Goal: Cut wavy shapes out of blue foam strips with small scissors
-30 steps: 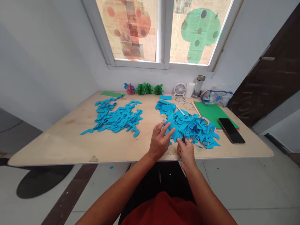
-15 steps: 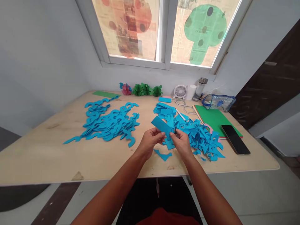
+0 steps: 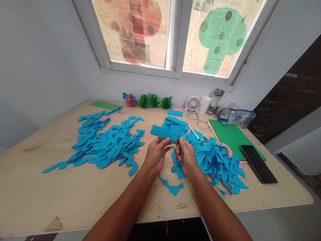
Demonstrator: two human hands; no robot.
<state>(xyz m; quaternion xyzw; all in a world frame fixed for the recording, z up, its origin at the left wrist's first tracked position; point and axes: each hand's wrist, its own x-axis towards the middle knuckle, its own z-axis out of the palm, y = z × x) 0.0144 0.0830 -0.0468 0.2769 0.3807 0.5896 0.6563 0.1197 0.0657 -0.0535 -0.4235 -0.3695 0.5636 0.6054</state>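
The left grip is pinching a flat turquoise paper strip almost shut, while the right grip is curling tightly around a small dark metal tool, perhaps scissors or tweezers; the fingers are hiding its working end. The two grips are working just beside each other, and holding the strip this close to the tool is keeping it from flexing. Just below the right grip, a turquoise paper offcut is lying on the pale plywood desk, and a hooked turquoise scrap is resting nearer the desk's edge. To the right of the right grip, a heap of jagged turquoise scraps is sitting close by, while a tangled pile of curved turquoise cutouts is lying left of the left grip. Beyond both grips, a white pen is lying beside a stack of turquoise strips.
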